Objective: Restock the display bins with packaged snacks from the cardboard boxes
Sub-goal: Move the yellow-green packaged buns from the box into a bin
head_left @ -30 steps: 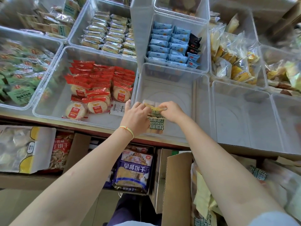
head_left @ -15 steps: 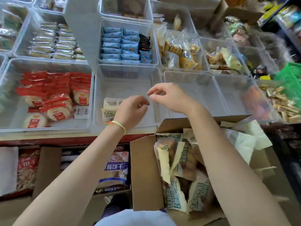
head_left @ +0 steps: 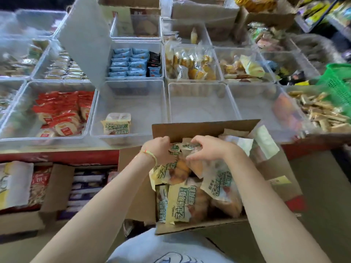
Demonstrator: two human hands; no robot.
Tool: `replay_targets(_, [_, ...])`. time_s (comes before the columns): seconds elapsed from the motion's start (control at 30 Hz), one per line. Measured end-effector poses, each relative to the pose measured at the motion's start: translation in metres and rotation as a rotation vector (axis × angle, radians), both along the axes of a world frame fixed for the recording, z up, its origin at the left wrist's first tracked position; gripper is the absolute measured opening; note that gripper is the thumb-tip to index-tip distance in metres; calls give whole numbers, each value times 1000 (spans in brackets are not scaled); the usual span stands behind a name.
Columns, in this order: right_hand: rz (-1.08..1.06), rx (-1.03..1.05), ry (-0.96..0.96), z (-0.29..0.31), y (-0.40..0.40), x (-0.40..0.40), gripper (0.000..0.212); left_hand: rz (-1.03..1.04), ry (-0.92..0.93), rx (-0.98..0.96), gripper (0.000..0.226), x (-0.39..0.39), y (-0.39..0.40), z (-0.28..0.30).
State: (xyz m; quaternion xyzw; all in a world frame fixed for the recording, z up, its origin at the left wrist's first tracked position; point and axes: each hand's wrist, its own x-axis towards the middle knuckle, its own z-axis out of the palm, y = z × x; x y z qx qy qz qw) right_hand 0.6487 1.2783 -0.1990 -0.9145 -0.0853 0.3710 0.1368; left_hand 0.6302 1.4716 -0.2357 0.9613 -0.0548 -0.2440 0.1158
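Both hands are down in an open cardboard box (head_left: 205, 128) that stands in front of the person, just below the row of clear display bins. The left hand (head_left: 160, 149), with a thin yellow band at the wrist, has its fingers curled around the top edge of a cream-and-green snack packet (head_left: 171, 168) near the box's far wall. The right hand (head_left: 207, 147) is just beside it, fingers bent over the crinkled top of another packet (head_left: 216, 179) of the same kind, thumb tucked beneath; both hands grip packets that lie among the rest of the heap. More of these packets (head_left: 180, 204) fill the box, lying at mixed angles.

The nearest display bin (head_left: 131, 86) directly ahead holds only a small stack of the same packets (head_left: 116, 126) in its near left corner, with much of its floor bare. To its left, a bin (head_left: 57, 86) carries red-wrapped round cakes (head_left: 60, 114). Behind the near bin, another holds blue packets (head_left: 129, 62) in neat rows. To the right, two clear bins (head_left: 199, 88) sit side by side, and a green basket (head_left: 338, 82) shows at the far right edge.
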Motion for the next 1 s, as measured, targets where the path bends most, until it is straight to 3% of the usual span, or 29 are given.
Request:
replay_targets(0.17, [56, -22, -158, -32, 1, -12, 78, 56, 17, 45, 9, -16, -4, 7])
replay_targets(0.3, [33, 166, -111, -23, -6, -11, 68, 225, -88, -178, 25, -19, 1, 25])
replay_targets(0.4, [-6, 359, -104, -9, -5, -10, 67, 252, -193, -259, 19, -20, 6, 47])
replay_targets(0.57, [-42, 671, -206, 27, 21, -3, 79, 79, -311, -128, 14, -14, 25, 97])
replay_targets(0.67, [-15, 809, -131, 43, 47, 7, 53, 13, -373, -196, 20, -9, 42, 125])
replay_targets(0.77, [-7, 848, -113, 55, 78, 19, 26, 29, -610, -308, 19, 0, 69, 125])
replay_targets(0.87, [-3, 782, -181, 58, 115, 34, 20, 159, -745, -406, 22, 10, 103, 106])
replay_targets(1.0, [-65, 654, -431, 50, 161, 61, 23, 390, -826, -603, 22, 32, 158, 72])
